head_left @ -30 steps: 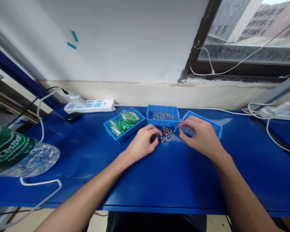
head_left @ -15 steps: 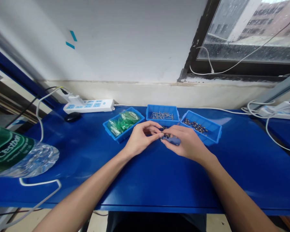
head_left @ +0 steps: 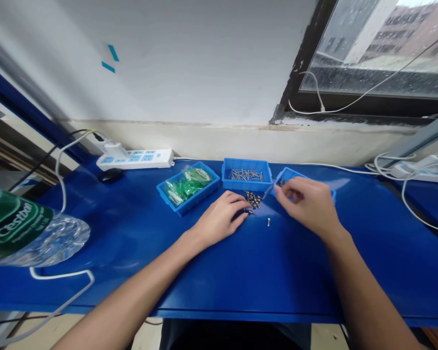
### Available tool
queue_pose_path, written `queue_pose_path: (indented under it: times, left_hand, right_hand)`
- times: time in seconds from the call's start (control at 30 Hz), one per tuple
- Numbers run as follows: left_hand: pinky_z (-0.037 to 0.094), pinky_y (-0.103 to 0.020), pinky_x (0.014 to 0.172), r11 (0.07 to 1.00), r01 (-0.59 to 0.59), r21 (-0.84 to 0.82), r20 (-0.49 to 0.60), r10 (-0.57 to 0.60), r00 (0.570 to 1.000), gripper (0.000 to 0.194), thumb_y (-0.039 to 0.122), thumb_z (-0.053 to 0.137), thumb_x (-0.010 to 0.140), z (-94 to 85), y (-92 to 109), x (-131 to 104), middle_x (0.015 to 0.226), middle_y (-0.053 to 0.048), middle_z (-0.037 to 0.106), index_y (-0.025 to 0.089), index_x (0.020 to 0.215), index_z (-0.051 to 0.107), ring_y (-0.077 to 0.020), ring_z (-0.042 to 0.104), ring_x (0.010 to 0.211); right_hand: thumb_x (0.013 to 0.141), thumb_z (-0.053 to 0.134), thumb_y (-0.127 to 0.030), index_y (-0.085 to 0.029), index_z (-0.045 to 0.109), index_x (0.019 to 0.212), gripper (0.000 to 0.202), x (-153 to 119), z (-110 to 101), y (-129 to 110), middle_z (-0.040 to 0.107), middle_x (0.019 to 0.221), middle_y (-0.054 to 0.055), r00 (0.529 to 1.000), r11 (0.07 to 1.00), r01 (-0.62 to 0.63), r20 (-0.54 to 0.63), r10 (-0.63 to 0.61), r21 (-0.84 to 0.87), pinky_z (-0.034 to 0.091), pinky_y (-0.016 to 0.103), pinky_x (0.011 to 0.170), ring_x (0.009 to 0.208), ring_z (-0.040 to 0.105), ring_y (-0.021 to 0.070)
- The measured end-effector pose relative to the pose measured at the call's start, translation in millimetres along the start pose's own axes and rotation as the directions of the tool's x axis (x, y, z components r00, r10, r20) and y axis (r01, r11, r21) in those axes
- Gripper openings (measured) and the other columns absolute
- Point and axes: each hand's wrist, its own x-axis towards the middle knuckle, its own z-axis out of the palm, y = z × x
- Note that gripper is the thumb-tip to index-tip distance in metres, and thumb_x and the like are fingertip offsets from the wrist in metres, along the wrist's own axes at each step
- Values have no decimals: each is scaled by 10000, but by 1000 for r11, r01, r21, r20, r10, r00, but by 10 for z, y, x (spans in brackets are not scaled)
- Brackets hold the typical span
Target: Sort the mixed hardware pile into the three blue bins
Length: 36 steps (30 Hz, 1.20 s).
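Glossy tabletop [head_left: 241,277] — heaped metal screws [head_left: 255,199]

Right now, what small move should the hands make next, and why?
Probably the left hand should pinch one piece from the pile of metal parts: it sits right at the pile's edge, while the right hand is at the tray on the right.

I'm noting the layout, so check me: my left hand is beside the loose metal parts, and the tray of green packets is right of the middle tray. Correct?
One slip: the tray of green packets is left of the middle tray, as the head view shows. Your left hand is beside the loose metal parts.
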Motion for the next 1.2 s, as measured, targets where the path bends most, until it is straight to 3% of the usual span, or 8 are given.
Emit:
queue_pose_path:
  times: [0.07, 0.13, 0.23, 0.57, 0.73, 0.87, 1.03, 1.2]
  left_hand:
    - [501, -415, 1008, 999, -18, 29, 23, 18, 1000, 257, 203, 573, 978, 20, -7, -8, 1210, -83, 655, 186, 1220, 656, -246, 562, 1151]
    - [507, -411, 996, 998, -32, 45, 31, 31, 999, 263, 193, 567, 978, 34, -9, -14, 1213, -87, 644, 187, 1228, 648, -245, 555, 1143]
    - [513, -406, 973, 996, -62, 61, 38, 60, 997, 264, 188, 545, 987, 49, -13, -16, 1225, -92, 629, 194, 1233, 642, -244, 544, 1140]
    - [506, -404, 913, 989, -87, 121, 50, 81, 995, 163, 212, 510, 1006, 31, 31, 21, 1018, -89, 663, 148, 987, 659, -246, 548, 1036]
    - [502, -410, 912, 994, -74, 84, 31, 72, 997, 154, 220, 509, 1010, 27, 38, 26, 1012, -91, 671, 147, 983, 642, -241, 562, 1018]
    - [515, -382, 880, 996, 29, -80, -86, -36, 996, 92, 218, 579, 983, 29, 40, 31, 975, -61, 706, 167, 975, 655, -221, 613, 968]
    - [547, -297, 856, 896, 135, -422, -189, -233, 954, 93, 183, 684, 912, 10, 62, 48, 966, -16, 739, 188, 1001, 657, -159, 703, 894]
    - [557, -281, 857, 847, 133, -514, -175, -255, 951, 160, 181, 716, 880, -18, 87, 46, 886, -7, 742, 179, 1007, 618, -150, 722, 858]
  right_hand:
    - [835, 667, -244, -209, 675, 789, 58, -16, -35, -18, 651, 682, -26, 955, 989, -5, 295, -40, 149, 442, 246, 584, 562, 577, 110]
    - [792, 673, -181, -229, 702, 938, 157, -40, -36, -40, 677, 740, -33, 855, 976, -40, 512, -77, 214, 473, 237, 610, 583, 609, 108]
    - [761, 626, -94, -234, 708, 952, 251, -71, 20, -61, 666, 772, -21, 768, 978, -18, 630, -118, 206, 490, 252, 649, 620, 619, 119]
    - [723, 564, -11, -201, 721, 837, 271, -49, 125, -41, 647, 734, -11, 816, 954, -36, 560, -144, 299, 498, 251, 613, 597, 597, 117]
    - [785, 593, -81, -201, 733, 908, 222, 2, 72, 55, 653, 848, 34, 976, 966, 25, 203, -79, 256, 518, 292, 648, 633, 590, 137]
    - [853, 603, -165, -206, 728, 998, 196, 21, 52, 106, 655, 921, 63, 996, 996, 8, -94, 0, 88, 515, 325, 654, 606, 550, 141]
    - [879, 619, -191, -212, 696, 1130, 264, -46, 174, -13, 703, 882, 36, 943, 955, 163, 246, -224, 246, 527, 308, 714, 714, 646, 166]
    - [982, 517, -230, -176, 720, 1016, 213, -96, 343, -118, 727, 896, 74, 875, 940, 268, 354, -330, 213, 507, 323, 764, 826, 681, 205]
